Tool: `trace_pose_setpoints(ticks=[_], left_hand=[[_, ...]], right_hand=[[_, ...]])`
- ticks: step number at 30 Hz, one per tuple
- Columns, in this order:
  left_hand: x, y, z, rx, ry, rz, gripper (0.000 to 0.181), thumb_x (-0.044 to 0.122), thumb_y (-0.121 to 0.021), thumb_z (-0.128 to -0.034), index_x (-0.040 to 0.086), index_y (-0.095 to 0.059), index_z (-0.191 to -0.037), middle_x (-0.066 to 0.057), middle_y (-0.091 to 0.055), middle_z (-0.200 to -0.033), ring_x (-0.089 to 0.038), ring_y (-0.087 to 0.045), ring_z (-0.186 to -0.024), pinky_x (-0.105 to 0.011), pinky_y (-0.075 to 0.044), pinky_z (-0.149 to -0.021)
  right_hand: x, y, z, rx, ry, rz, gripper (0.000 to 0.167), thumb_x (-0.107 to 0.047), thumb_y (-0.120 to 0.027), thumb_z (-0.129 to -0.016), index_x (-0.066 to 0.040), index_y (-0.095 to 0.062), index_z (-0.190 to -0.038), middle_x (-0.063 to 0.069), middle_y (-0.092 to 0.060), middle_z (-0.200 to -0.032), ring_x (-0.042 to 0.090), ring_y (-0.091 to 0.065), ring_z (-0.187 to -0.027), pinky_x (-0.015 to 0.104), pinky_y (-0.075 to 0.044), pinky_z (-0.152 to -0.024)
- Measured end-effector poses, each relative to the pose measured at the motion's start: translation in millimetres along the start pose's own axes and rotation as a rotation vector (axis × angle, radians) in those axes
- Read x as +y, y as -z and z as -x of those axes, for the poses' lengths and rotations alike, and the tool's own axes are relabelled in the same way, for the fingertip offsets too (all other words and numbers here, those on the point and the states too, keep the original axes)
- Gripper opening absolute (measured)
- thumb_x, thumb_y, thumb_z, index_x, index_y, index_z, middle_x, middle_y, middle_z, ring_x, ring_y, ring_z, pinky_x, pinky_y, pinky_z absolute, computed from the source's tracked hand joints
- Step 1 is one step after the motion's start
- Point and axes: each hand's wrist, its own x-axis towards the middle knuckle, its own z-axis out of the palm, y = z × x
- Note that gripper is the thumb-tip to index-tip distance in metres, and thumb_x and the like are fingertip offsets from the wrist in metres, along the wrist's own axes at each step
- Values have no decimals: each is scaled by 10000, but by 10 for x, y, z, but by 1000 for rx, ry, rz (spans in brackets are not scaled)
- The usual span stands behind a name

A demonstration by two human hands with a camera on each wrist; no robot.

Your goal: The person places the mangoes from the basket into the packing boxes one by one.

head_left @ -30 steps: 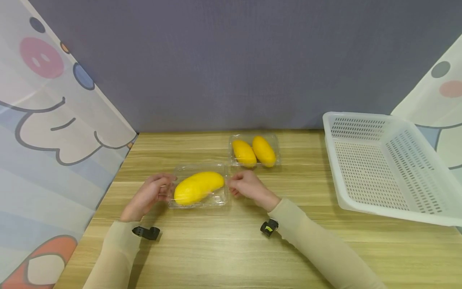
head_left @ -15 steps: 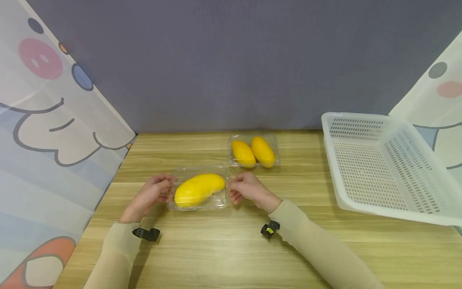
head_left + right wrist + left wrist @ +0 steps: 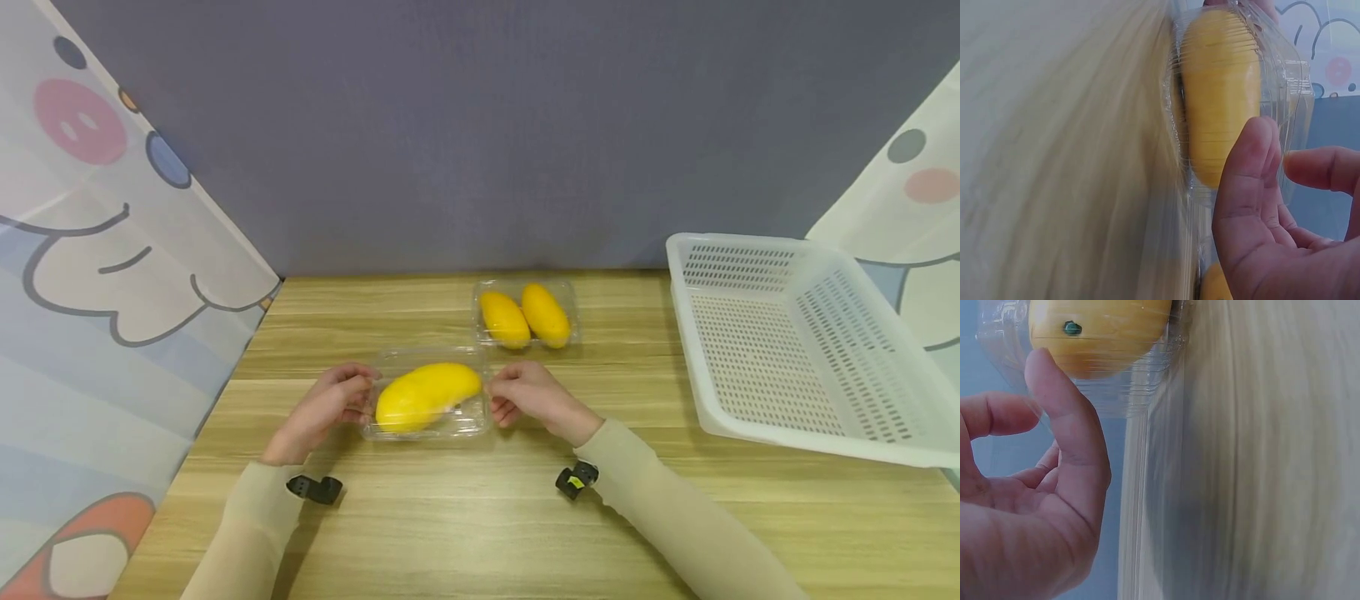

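Observation:
A clear plastic clamshell box [image 3: 467, 425] with yellow mangoes [image 3: 427, 396] in it lies between my hands in the head view. My left hand [image 3: 330, 406] pinches its left end, thumb and a finger at the edge. At the opposite end, my right hand [image 3: 540, 400] pinches the box likewise. Through the ribbed wall in the left wrist view, a mango [image 3: 1100, 353] shows a small green stem mark. One mango [image 3: 1219, 94] fills much of the box in the right wrist view. Whether the box touches the table cannot be told.
A second clear box [image 3: 487, 340] holding two mangoes [image 3: 545, 317] sits behind, close to the first. On the right stands a white perforated plastic basket [image 3: 701, 392]. A grey partition [image 3: 480, 150] borders the back of the wooden table [image 3: 420, 525].
Both hands have shifted a little to the right and slightly nearer, carrying the box of mangoes between them. The rear box and the basket have stayed put.

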Motion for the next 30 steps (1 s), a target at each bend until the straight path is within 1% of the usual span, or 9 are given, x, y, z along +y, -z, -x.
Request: trace_pose_setpoints(ticks=[5,9,22,26,30], left_hand=[[15,-68,-2,2,-1,7,414,163,-482,-1059,-117,-439,-1362,-93,-571,-897,-181,-586,-682,-316,-585,-647],[15,-112,-12,-9,-3,13,405,156,-486,-1057,-120,-442,-1350,-105,-565,-904,-186,-587,-693,-318,-587,-647],[53,-315,-58,-30,-15,20,392,135,-482,-1044,-130,-437,-1330,-127,-563,-922,-186,-589,-713,-318,-600,-658],[60,-367,-85,-36,-10,33,371,122,-474,-1040,-125,-445,-1315,-137,-560,-910,-192,-583,-704,-319,-596,-651],[74,-417,-101,-33,-5,38,355,121,-477,-1030,-114,-464,-1294,-117,-553,-870,-198,-576,-687,-320,-587,-634]], right_hand=[[20,57,25,-4,0,5,192,-99,-619,-976,87,-644,-1013,155,-658,-812,197,-644,-663,313,-612,-648],[32,96,69,-9,2,13,209,-111,-620,-982,93,-637,-1025,143,-656,-808,198,-644,-668,313,-611,-655],[88,273,163,13,4,36,218,-100,-612,-968,115,-624,-1002,126,-643,-778,191,-634,-642,301,-604,-624],[102,320,192,9,8,34,216,-87,-601,-968,127,-616,-994,124,-642,-774,190,-630,-642,290,-600,-620],[106,361,229,10,8,34,209,-89,-599,-969,119,-618,-980,120,-638,-776,189,-627,-644,289,-598,-622]])
